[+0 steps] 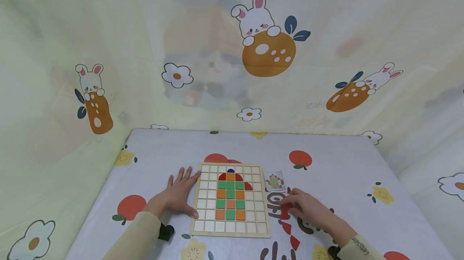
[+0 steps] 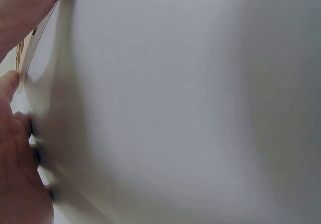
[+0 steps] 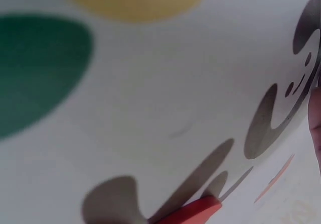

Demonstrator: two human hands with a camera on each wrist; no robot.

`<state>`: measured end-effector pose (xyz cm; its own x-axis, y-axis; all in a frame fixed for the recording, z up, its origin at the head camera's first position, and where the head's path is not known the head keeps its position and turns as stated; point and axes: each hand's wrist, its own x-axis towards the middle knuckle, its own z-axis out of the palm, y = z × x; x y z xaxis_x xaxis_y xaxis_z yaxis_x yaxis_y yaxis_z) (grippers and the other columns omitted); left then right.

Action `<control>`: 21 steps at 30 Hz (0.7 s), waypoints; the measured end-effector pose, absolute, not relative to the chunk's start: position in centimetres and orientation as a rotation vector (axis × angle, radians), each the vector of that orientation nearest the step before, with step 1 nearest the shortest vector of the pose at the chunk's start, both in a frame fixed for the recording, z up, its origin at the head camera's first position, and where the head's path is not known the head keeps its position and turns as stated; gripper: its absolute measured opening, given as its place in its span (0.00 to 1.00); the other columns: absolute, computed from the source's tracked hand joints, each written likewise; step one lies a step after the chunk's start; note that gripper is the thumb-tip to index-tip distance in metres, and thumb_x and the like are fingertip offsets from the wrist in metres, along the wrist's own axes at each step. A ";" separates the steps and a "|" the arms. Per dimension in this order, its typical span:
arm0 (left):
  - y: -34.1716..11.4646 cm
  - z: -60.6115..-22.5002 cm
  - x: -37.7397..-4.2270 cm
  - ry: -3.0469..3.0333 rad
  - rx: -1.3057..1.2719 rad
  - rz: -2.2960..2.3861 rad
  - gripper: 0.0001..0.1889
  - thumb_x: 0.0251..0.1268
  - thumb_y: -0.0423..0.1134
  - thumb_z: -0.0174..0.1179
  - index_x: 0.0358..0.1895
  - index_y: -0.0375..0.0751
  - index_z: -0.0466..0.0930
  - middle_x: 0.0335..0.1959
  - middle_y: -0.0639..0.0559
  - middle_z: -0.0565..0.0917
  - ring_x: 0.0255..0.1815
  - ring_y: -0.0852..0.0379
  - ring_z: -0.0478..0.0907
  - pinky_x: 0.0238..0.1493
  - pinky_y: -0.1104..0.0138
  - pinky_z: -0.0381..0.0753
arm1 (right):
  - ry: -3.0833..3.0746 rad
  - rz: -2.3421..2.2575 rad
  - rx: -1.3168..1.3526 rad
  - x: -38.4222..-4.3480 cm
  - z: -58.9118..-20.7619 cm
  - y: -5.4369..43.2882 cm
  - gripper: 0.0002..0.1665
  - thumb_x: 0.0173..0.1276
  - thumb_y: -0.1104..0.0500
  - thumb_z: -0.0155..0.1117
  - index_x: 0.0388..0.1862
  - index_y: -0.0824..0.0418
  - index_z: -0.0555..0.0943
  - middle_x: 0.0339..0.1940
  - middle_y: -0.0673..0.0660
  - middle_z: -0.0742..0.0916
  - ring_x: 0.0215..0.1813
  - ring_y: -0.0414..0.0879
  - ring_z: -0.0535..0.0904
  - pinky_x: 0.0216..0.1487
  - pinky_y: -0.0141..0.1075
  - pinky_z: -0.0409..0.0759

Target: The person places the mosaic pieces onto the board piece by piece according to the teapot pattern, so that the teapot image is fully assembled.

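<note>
A pale wooden grid board (image 1: 232, 234) lies in front of me, holding green, orange, salmon and red tiles and one blue piece in a tower-like pattern. My left hand (image 1: 175, 196) is spread along its left side, with the thumb and a fingertip at the frame. To the right of the board, my right hand (image 1: 308, 209) pinches a red tile (image 1: 285, 212) between thumb and forefinger, low over the cloth. Two more red quarter-round tiles, one higher (image 1: 286, 227) and one lower (image 1: 295, 242), lie just below. The right wrist view catches a red tile (image 3: 193, 213) at its bottom edge.
A small pattern card (image 1: 274, 181) lies by the board's upper right corner. White cloth (image 1: 163, 143) printed with fruit, flowers and lettering covers the table. Hanging fabric (image 1: 203, 102) with rabbit prints encloses the back and sides.
</note>
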<state>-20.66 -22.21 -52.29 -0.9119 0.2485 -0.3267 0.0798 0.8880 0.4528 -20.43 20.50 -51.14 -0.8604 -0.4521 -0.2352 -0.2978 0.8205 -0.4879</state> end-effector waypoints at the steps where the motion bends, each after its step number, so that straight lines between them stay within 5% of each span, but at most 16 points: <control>1: -22.2 -52.3 -20.7 2.675 0.241 0.619 0.68 0.35 0.59 0.83 0.83 0.51 0.50 0.86 0.39 0.44 0.86 0.34 0.33 0.79 0.31 0.33 | 2.663 -0.635 -0.566 -20.4 -51.1 20.6 0.14 0.66 0.63 0.73 0.49 0.50 0.89 0.39 0.45 0.80 0.40 0.41 0.73 0.36 0.28 0.77; 10: -22.3 -52.7 -20.8 2.679 0.242 0.624 0.69 0.34 0.60 0.83 0.83 0.52 0.50 0.86 0.40 0.44 0.86 0.34 0.32 0.79 0.32 0.33 | 2.648 -0.681 -0.578 -20.1 -51.0 21.1 0.15 0.65 0.61 0.74 0.51 0.57 0.87 0.28 0.44 0.78 0.29 0.35 0.70 0.28 0.28 0.71; 21: -22.4 -52.7 -20.7 2.682 0.255 0.635 0.68 0.35 0.58 0.83 0.83 0.51 0.51 0.86 0.40 0.45 0.86 0.34 0.33 0.79 0.32 0.32 | 2.584 -0.735 -0.607 -20.2 -51.3 22.0 0.16 0.65 0.65 0.73 0.51 0.60 0.87 0.31 0.45 0.79 0.32 0.35 0.71 0.32 0.28 0.74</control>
